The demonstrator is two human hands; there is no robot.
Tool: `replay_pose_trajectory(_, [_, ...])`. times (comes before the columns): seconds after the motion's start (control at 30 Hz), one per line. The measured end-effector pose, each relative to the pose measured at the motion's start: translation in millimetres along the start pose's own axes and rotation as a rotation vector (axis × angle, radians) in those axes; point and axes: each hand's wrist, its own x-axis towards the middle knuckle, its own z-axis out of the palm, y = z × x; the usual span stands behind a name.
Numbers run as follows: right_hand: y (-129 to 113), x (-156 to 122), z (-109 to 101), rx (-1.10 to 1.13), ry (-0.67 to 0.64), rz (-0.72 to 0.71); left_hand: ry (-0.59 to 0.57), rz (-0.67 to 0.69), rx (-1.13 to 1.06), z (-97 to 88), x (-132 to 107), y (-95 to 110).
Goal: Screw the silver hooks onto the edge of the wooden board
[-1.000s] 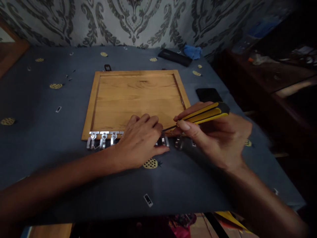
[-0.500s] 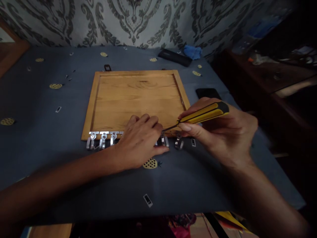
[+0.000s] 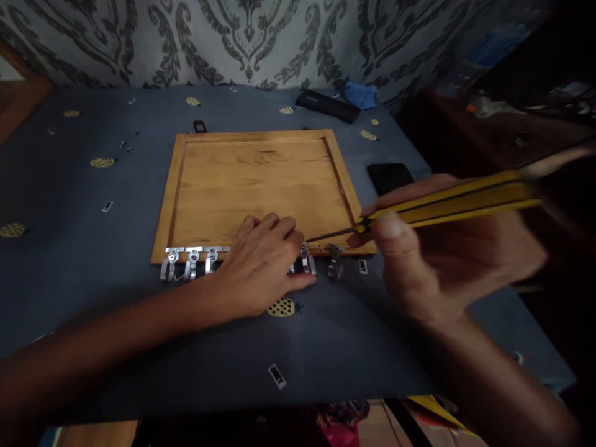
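A light wooden framed panel (image 3: 261,186) lies flat on the cloth-covered table. Silver metal hooks (image 3: 192,264) line its front edge. My left hand (image 3: 265,264) rests over the middle of that edge, fingers curled down on the hooks and thumb below; its fingertips are mostly hidden. Just beside it, one metal hook (image 3: 307,264) shows past the index finger. My right hand (image 3: 447,248) grips a yellow-and-black screwdriver (image 3: 456,202) by its handle. Its shaft slants leftward, the tip at the hook by my left hand. Another hook (image 3: 334,261), darker and blurred, hangs at the edge farther right.
A black phone-like slab (image 3: 390,178) lies right of the panel. At the back are a long black case (image 3: 328,107) and a blue cloth (image 3: 361,95). Small screw-like bits (image 3: 125,146) lie left. A dark cluttered shelf (image 3: 488,130) stands right of the table.
My right hand and the screwdriver's handle have swung outward to the right and closer to the camera, exposing more of the shaft. My left hand stays in place.
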Motion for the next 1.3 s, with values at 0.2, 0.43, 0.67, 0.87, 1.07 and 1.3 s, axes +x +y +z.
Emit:
replay_pose_trajectory(0.2, [7.3,-2.2,0.0,0.047,-0.157,0.037,0.036,0.023,0.003,2.5,-1.4,-0.5])
replay_pose_trajectory(0.43, [6.3,-2.1,0.6,0.030,-0.209,0.082,0.048,0.026,-0.005,3.4,-1.7,-1.4])
replay_pose_trajectory(0.67, [13.2,-8.0,1.2,0.010,-0.222,0.103,0.055,0.034,-0.007,3.5,-1.8,-2.0])
replay_pose_trajectory(0.87, [8.5,1.7,0.7,0.068,-0.276,0.090,0.043,0.027,-0.001,3.9,-1.8,-0.7])
replay_pose_trajectory(1.07, [4.2,13.0,-8.6,0.281,-0.448,0.289,0.051,0.030,0.003,5.1,-1.4,-1.9])
replay_pose_trajectory(1.3, [12.2,11.9,-11.0,0.186,-0.419,0.170,0.042,0.021,0.002,4.6,-1.7,-1.2])
